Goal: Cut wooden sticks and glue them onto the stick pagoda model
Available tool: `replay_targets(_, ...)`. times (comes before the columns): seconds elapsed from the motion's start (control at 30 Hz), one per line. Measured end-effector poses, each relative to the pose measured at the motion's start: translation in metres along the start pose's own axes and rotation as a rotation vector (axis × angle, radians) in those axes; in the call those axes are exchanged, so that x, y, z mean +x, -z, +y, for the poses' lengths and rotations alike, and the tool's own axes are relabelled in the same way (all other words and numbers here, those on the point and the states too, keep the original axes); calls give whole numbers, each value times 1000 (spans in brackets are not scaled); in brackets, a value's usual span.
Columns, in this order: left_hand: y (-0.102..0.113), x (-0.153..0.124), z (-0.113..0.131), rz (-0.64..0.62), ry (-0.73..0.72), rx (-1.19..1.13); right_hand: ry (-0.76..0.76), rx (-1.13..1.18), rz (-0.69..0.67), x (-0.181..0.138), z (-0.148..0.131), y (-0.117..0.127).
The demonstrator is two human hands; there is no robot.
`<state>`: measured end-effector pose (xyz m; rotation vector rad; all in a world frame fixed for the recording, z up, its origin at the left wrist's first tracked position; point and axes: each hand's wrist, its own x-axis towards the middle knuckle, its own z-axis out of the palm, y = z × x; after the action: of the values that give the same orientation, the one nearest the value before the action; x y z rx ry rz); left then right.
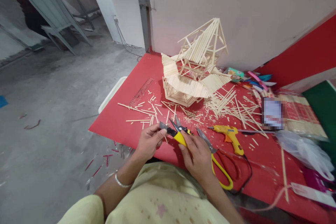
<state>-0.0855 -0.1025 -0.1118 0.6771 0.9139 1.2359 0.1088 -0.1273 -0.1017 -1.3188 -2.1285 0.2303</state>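
My right hand is closed round the yellow handles of a small pair of snips, blades pointing away from me and apart. My left hand pinches something small beside those blades; I cannot make out what. Both hands hover over the near edge of the red table. Behind them stands a model house of thin wooden sticks. Loose sticks and offcuts lie scattered between the house and my hands.
Yellow-handled scissors and a yellow glue gun with a black cord lie right of my hands. A stick pile, a phone, plastic bags and coloured scraps fill the right side. A ruler lies left. A chair stands on the floor.
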Motion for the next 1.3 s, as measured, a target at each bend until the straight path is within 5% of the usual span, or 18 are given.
replay_targets(0.2, 0, -1, -5, -2, -10, 25, 30, -76, 11, -3, 1, 0)
replay_targets(0.57, -5, -7, -10, 183, -103, 181, 87, -191, 66, -6, 1, 4)
replay_targets(0.93, -6, -2, -16, 58, 23, -8, -14, 51, -33, -5, 4, 3)
replay_targets(1.3, 1, -3, -18, 103, -51, 70, 80, -171, 42, -6, 4, 2)
